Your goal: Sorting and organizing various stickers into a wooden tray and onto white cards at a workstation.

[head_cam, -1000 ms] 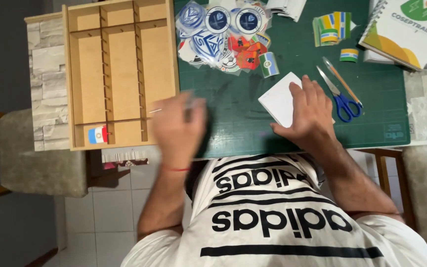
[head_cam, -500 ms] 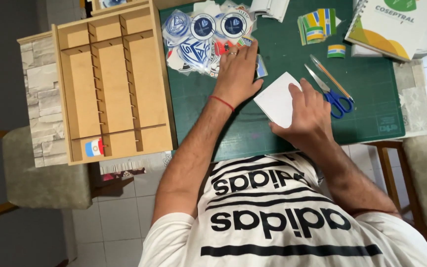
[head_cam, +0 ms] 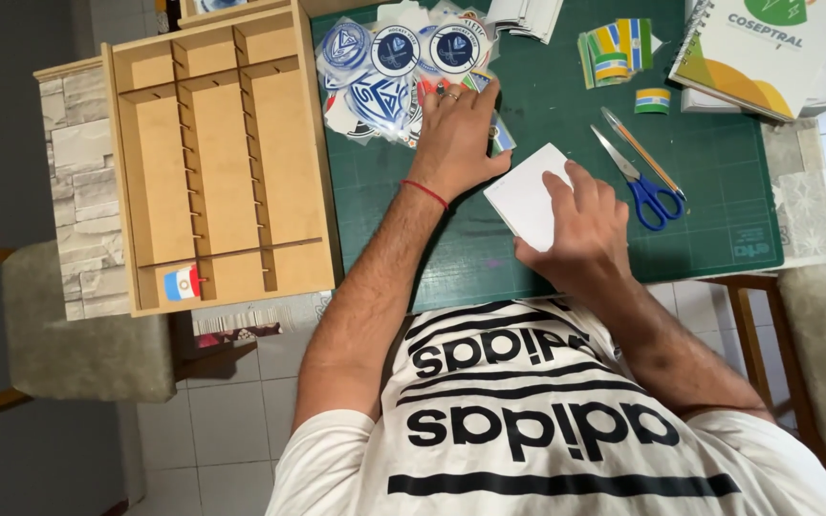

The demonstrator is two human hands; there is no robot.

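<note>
My left hand (head_cam: 455, 134) lies flat on a heap of round and shield-shaped blue-and-white stickers (head_cam: 386, 67) at the back of the green cutting mat (head_cam: 719, 172). A red thread is tied round that wrist. My right hand (head_cam: 577, 229) presses down on a white paper sheet (head_cam: 524, 196) near the mat's front edge. A wooden divided box (head_cam: 217, 158) stands to the left of the mat, with a small light-blue and white flag piece (head_cam: 182, 283) in its front left corner.
Blue-handled scissors (head_cam: 644, 182) and a pencil (head_cam: 641, 151) lie right of the white sheet. Striped yellow, green and blue cut-outs (head_cam: 612, 50) and a spiral notebook (head_cam: 757, 48) sit at the back right. Padded chairs stand on both sides over a tiled floor.
My left hand left the front edge of the wooden box and reached forward onto the sticker heap. My right hand stayed on the white sheet.
</note>
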